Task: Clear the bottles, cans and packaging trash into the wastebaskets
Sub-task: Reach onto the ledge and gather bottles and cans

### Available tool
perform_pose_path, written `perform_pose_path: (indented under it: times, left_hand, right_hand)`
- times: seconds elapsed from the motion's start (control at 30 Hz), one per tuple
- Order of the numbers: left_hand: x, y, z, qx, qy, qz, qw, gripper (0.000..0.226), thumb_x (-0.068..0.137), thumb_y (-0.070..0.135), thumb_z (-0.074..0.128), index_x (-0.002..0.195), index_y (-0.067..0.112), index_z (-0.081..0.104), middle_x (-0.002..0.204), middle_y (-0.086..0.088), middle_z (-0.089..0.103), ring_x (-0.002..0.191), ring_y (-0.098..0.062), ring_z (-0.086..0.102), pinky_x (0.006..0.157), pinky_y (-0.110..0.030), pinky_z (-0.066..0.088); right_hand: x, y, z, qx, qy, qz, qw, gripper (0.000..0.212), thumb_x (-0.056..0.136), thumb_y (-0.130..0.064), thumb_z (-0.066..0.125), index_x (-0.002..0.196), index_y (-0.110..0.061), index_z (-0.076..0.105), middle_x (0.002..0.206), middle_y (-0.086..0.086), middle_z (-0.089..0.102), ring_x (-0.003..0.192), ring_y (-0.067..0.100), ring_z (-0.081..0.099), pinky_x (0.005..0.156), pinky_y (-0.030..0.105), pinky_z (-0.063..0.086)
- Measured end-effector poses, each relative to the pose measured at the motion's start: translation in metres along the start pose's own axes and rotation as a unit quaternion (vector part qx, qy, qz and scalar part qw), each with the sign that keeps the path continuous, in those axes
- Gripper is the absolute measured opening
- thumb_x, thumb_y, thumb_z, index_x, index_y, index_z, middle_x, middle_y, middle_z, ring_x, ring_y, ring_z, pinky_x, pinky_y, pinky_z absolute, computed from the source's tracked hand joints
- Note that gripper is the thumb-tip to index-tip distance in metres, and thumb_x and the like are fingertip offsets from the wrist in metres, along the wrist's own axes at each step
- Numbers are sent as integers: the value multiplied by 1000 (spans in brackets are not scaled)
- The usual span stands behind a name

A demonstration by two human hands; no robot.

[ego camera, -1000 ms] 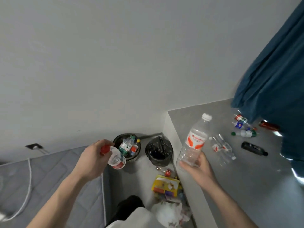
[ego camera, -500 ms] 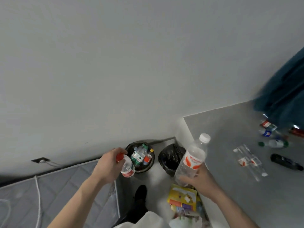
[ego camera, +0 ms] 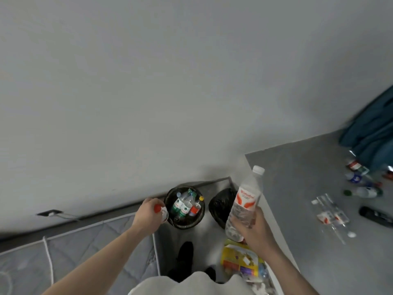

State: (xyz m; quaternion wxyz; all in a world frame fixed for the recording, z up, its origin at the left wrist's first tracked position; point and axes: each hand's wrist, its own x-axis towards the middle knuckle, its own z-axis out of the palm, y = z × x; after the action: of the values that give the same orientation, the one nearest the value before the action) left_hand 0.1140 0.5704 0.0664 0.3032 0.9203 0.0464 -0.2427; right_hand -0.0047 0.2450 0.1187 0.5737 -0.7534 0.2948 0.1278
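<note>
My left hand (ego camera: 147,216) grips a small clear bottle with a red cap (ego camera: 162,212), held at the left rim of a round black wastebasket (ego camera: 170,195) that holds several bottles. My right hand (ego camera: 254,229) holds a clear water bottle with a red-and-white label and white cap (ego camera: 244,201) upright, over the floor beside the grey table's edge. A second wastebasket with a black bag (ego camera: 221,204) stands just right of the first. More bottles (ego camera: 361,184), a flattened clear bottle (ego camera: 330,213) and a black bottle (ego camera: 375,216) lie on the table.
The grey table (ego camera: 297,188) fills the right side, with blue cloth (ego camera: 374,135) at its far corner. A yellow package (ego camera: 239,259) and crumpled trash lie on the floor by my feet. A grey mattress (ego camera: 85,241) with a white cable is at the left.
My left hand has carried the red-capped bottle forward to the wastebasket's rim. My right hand with the water bottle has moved a little toward the baskets. The view has shifted left.
</note>
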Motion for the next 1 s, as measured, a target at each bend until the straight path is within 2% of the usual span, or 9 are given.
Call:
perform_pose_path:
  times: [0.07,0.17,0.3,0.43,0.57,0.67,0.77,0.9,1.0]
  left_hand:
    - [2,-4,4,-8,13,-9,1000,28,83,7,61,105,22,72,106,2,60,102,-22,60,82,-25,38]
    - [5,-7,9,-33,40,-11,999,32,82,4,59,106,22,71,105,2,63,100,-22,61,82,-27,40]
    - [20,-7,10,-15,20,-16,1000,32,84,8,58,108,25,69,104,2,65,95,-22,62,81,-28,44]
    - [52,-4,18,-11,-4,-17,1000,31,84,10,58,102,35,64,100,7,66,92,-19,63,81,-29,46]
    - [114,-9,35,37,-49,-7,998,32,82,11,60,105,33,65,101,8,68,97,-20,65,81,-27,44]
    - [171,-23,58,77,-65,8,995,34,80,18,59,109,33,66,108,7,71,103,-21,66,87,-30,49]
    - [224,-40,87,92,-64,19,994,36,79,16,65,112,30,68,108,4,72,103,-23,66,84,-29,47]
    - [284,-74,133,88,-59,-4,994,32,81,16,67,110,28,71,102,-1,74,96,-24,67,79,-27,47]
    - [318,-99,170,82,-56,1,995,29,79,19,71,107,28,72,97,1,74,92,-23,69,82,-32,54]
  right_hand:
    - [1,1,0,6,6,8,1000,48,81,-50,80,118,-33,54,108,-13,71,90,-2,70,75,23,53]
    - [19,9,0,0,-16,33,999,46,81,-46,81,116,-33,55,109,-8,71,89,5,72,77,30,56]
    - [34,38,18,-20,-46,79,996,61,67,-49,85,116,-40,50,108,-14,69,97,10,69,92,44,56]
    - [47,44,36,-33,-31,106,993,64,59,-43,90,109,-31,52,104,-9,70,92,7,69,82,37,58]
    - [87,68,53,-33,-24,119,992,76,53,-43,93,116,-37,51,106,-10,70,94,6,69,87,45,59]
    - [129,76,73,-37,-15,113,993,71,61,-39,91,115,-42,44,107,-13,64,94,5,64,82,36,57]
    - [182,102,100,-24,-8,88,996,81,70,-24,90,131,-43,40,111,-17,64,96,0,64,79,25,54]
    - [240,160,143,-1,-8,79,997,81,64,-41,89,131,-48,45,116,-17,68,105,8,67,91,39,56]
    - [270,195,173,20,26,75,997,73,68,-35,92,125,-44,47,111,-18,69,97,0,68,81,26,54]
